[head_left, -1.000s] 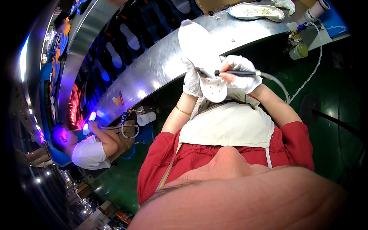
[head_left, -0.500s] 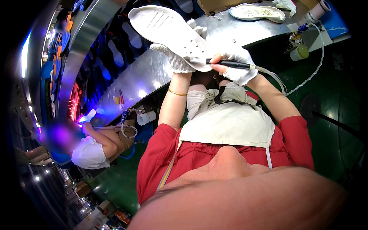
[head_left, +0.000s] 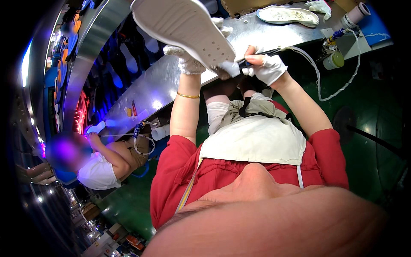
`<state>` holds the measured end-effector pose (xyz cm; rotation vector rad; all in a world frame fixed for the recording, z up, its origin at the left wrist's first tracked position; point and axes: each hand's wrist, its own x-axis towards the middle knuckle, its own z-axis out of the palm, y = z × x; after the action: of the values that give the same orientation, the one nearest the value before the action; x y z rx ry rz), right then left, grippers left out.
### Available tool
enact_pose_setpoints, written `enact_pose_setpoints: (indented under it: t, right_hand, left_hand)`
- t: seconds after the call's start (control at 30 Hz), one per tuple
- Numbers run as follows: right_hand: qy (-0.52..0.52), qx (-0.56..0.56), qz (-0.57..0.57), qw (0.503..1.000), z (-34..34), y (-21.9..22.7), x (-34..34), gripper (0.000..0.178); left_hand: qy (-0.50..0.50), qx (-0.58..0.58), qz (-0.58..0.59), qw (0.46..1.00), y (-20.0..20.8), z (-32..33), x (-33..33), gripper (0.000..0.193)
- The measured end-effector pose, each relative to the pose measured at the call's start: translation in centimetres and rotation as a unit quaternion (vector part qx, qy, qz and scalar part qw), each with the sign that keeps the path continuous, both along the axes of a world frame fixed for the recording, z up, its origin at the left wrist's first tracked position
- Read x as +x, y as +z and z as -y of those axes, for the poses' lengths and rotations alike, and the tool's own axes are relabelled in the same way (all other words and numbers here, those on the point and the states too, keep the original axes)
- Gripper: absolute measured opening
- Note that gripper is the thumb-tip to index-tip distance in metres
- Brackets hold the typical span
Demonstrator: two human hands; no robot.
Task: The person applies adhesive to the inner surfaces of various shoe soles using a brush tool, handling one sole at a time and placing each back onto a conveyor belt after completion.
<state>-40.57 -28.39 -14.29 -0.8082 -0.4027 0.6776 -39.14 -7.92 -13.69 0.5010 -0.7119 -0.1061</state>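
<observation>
My left hand, in a white glove, is closed around a white shoe sole from underneath. The sole is raised above the bench and tilted, with small holes near its heel end. In my right hand, gloved with bare fingertips showing, is a dark-handled brush joined to a pale hose. The brush's whitish head is at the lower edge of the heel; whether it touches cannot be made out.
A metal bench curves ahead. Another sole, a white glove and a cardboard box lie on its far right. Beyond it, a rack holds many soles. At left, a co-worker handles a lit sole.
The sole has moved up and left, and its face has tilted. My right hand has drawn down slightly and turned, and the brush head now shows below the heel.
</observation>
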Motion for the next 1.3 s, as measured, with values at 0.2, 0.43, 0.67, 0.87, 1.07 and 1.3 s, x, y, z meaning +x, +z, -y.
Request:
enact_pose_setpoints:
  t: [0.2, 0.43, 0.67, 0.87, 1.07, 1.3]
  right_hand:
    - [-0.08, -0.256, 0.281, 0.921, 1.0, 1.8, 0.2, 0.011]
    - [0.049, -0.288, 0.171, 0.941, 1.6, 3.2, 1.6, 0.014]
    - [-0.042, -0.312, 0.405, 0.858, 0.4, 2.6, 0.9, 0.012]
    - [-0.039, -0.259, 0.321, 0.91, 0.2, 3.0, 2.3, 0.013]
    - [-0.02, -0.271, 0.393, 0.878, 0.9, 3.1, 3.2, 0.012]
    - [-0.078, -0.251, 0.5, 0.825, 0.5, 3.5, 4.3, 0.011]
  left_hand:
    - [0.135, 0.237, -0.095, 0.958, -0.1, -1.6, 0.7, 0.123]
    - [0.128, 0.319, -0.163, 0.925, -0.1, -1.7, 2.2, 0.101]
    - [0.046, 0.289, -0.235, 0.927, 0.5, -2.9, 2.6, 0.087]
    - [0.039, 0.294, -0.252, 0.921, 1.0, -2.5, 2.9, 0.088]
    - [0.036, 0.295, -0.264, 0.917, 1.6, -2.3, 2.3, 0.09]
    - [0.09, 0.263, -0.257, 0.926, 1.7, -2.4, 1.4, 0.093]
